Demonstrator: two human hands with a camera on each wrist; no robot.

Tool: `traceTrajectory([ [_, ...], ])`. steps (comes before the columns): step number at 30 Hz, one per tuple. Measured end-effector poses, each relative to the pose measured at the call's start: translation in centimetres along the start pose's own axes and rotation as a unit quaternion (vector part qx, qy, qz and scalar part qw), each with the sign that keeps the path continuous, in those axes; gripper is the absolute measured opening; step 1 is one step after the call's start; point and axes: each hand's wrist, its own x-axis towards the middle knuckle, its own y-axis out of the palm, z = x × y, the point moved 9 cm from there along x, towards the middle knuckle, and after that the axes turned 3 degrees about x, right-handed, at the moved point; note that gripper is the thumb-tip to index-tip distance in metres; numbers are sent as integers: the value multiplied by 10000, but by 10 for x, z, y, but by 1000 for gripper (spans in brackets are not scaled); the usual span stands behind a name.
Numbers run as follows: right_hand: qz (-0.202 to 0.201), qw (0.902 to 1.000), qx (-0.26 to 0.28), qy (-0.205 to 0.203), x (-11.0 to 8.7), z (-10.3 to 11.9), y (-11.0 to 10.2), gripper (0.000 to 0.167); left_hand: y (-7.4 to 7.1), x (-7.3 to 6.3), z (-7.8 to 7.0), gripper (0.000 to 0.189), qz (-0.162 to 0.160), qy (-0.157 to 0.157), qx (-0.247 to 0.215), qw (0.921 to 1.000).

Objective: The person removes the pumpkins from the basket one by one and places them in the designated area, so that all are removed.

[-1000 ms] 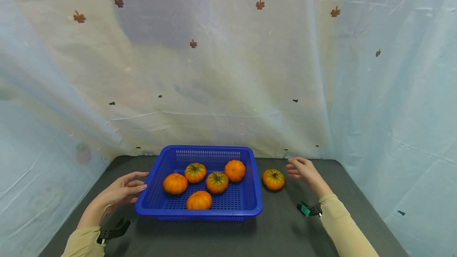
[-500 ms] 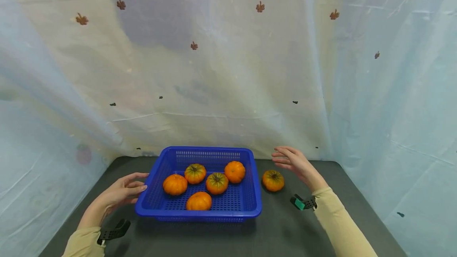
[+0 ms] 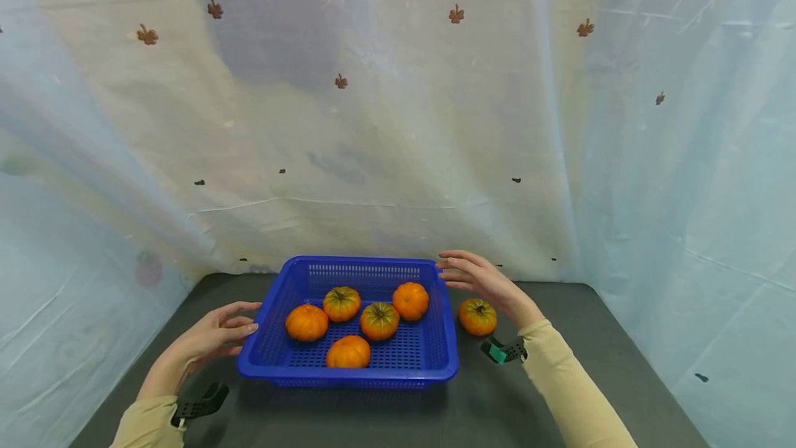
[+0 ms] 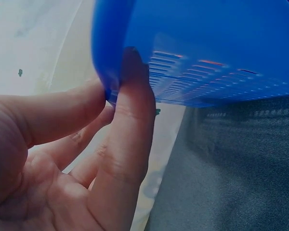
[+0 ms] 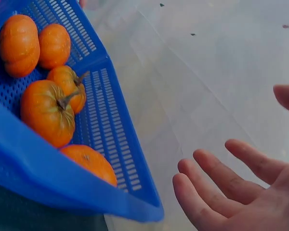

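Note:
A blue plastic basket [image 3: 348, 373] with slotted walls stands in the middle of the table, holding several small orange pumpkins [image 3: 307, 323]. At its left rim my left hand [image 3: 208, 337] pinches the edge; in the left wrist view the thumb lies against the rim and a finger [image 4: 130, 120] reaches under it. My right hand [image 3: 481, 278] is at the basket's back right corner, fingers loosely extended and holding nothing. The right wrist view shows its fingers [image 5: 221, 178] spread, apart from the basket wall. One more pumpkin [image 3: 477, 316], greenish on top, sits on the table right of the basket, below the right hand.
The dark grey table [image 3: 348, 420] is enclosed at the back and sides by a pale plastic curtain [image 3: 398, 157] with small leaf prints. Black straps [image 3: 202, 401] are on both wrists, below beige sleeves [image 3: 575, 386].
My right hand has moved left, passing over the loose pumpkin to the basket's back right corner. The left hand, the basket and the pumpkins stay in place.

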Motion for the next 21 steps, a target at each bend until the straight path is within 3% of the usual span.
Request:
traceTrajectory([
  [10, 527, 9985, 31, -137, 19, -3, 31, 62, 0, 0, 1, 64, 39, 29, -35, 10000],
  [21, 612, 9979, -135, 142, 38, -21, 51, 66, -1, 1, 1, 66, 7, 44, 20, 10000],
])
